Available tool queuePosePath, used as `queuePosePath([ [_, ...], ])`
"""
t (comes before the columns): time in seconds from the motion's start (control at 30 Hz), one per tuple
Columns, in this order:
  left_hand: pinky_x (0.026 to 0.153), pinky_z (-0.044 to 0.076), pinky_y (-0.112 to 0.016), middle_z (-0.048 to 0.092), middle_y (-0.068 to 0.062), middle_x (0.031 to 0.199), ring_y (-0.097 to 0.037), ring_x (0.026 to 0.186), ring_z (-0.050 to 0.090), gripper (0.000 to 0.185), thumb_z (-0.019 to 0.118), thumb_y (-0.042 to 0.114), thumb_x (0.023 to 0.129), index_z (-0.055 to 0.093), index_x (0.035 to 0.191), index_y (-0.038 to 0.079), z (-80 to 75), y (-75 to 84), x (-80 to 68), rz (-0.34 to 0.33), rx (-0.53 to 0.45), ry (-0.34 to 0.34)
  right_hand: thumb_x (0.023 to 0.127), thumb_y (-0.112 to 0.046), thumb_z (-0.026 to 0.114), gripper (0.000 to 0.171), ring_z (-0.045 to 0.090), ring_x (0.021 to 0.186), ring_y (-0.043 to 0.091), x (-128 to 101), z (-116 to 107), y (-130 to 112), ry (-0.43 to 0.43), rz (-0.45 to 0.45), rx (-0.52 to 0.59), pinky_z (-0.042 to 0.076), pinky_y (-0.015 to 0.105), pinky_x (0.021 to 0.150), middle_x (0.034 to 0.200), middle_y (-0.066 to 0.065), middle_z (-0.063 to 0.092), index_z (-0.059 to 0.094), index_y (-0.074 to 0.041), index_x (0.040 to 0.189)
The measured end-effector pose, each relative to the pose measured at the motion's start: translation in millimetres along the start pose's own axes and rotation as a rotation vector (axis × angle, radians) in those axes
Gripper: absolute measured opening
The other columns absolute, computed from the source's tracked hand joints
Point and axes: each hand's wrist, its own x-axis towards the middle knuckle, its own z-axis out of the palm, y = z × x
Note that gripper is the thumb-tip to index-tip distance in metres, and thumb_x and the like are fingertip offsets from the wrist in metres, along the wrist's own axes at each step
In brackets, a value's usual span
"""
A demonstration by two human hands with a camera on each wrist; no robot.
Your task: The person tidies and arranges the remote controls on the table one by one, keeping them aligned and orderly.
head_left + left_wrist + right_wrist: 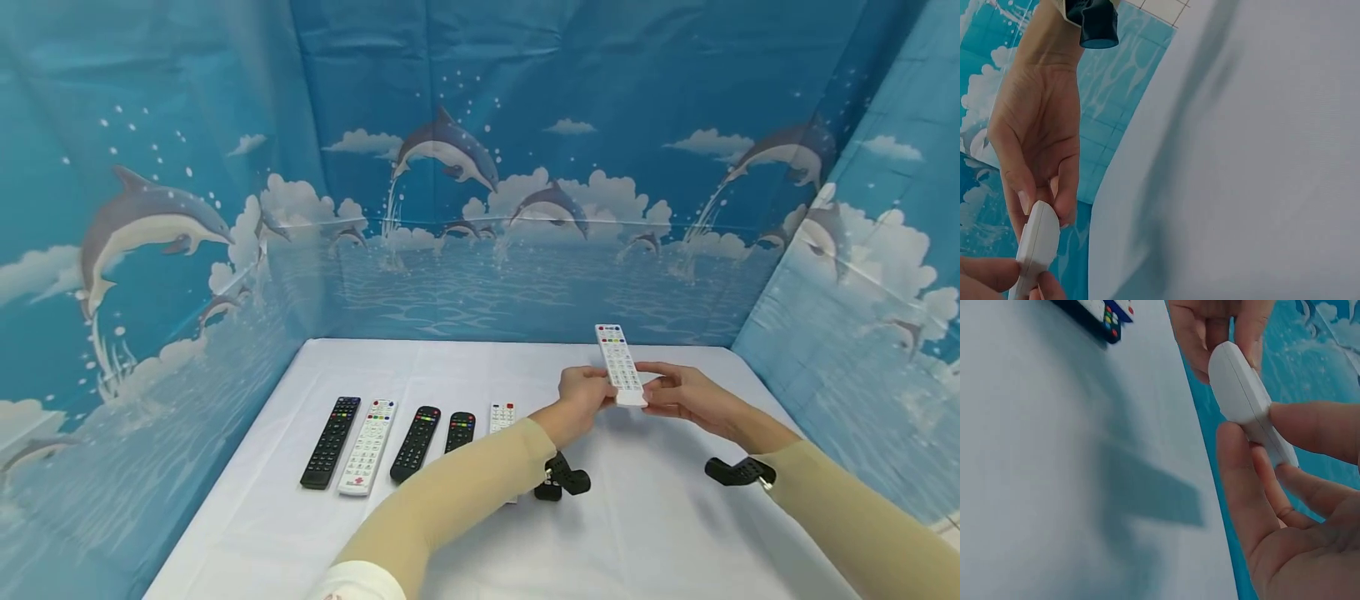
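Observation:
A white remote control (618, 362) is held up above the far right part of the table, its button side facing the head camera. My left hand (581, 398) pinches its lower left side. From the right, my right hand (686, 398) grips the lower right edge between thumb and fingers. In the left wrist view the right hand (1041, 137) reaches down to one end of the remote (1038, 244), with left fingertips (988, 274) on it too. The right wrist view shows the remote's smooth back and side (1244, 394) between both hands.
On the white table (247, 517) lies a row of remotes: a long black one (330, 442), a white one (367, 446), a black one (415, 443), a smaller black one (460, 429) and another white one (502, 415). The left arm partly covers the row. Dolphin-printed curtains (525, 283) surround the table.

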Motion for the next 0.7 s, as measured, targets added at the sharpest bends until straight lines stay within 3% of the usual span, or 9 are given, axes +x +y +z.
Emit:
queuePosePath([
  [0.27,0.077,0.060,-0.037,0.068,-0.009,0.092,-0.022,0.083,0.071,0.023,0.070,-0.011,0.085,0.071,0.105,-0.001,-21.1,-0.2,-27.2,0.046,0.044,-0.033,0.097,-0.013,0.068,0.081,0.062,0.112,0.035,-18,26,-6,-0.002,-0.035,-0.016,0.052,0.048,0.098,0.121,0.024,0.053,0.018,-0.006,0.160],
  [0.7,0.077,0.060,-0.036,0.067,-0.009,0.091,-0.021,0.081,0.071,0.025,0.069,-0.009,0.086,0.070,0.110,-0.002,-59.0,-16.5,-56.9,0.052,0.086,-0.108,0.094,-0.011,0.069,0.082,0.062,0.109,0.032,-37,66,-2,-0.025,-0.022,-0.022,0.056,0.042,0.093,0.125,0.025,0.051,0.020,-0.006,0.159],
])
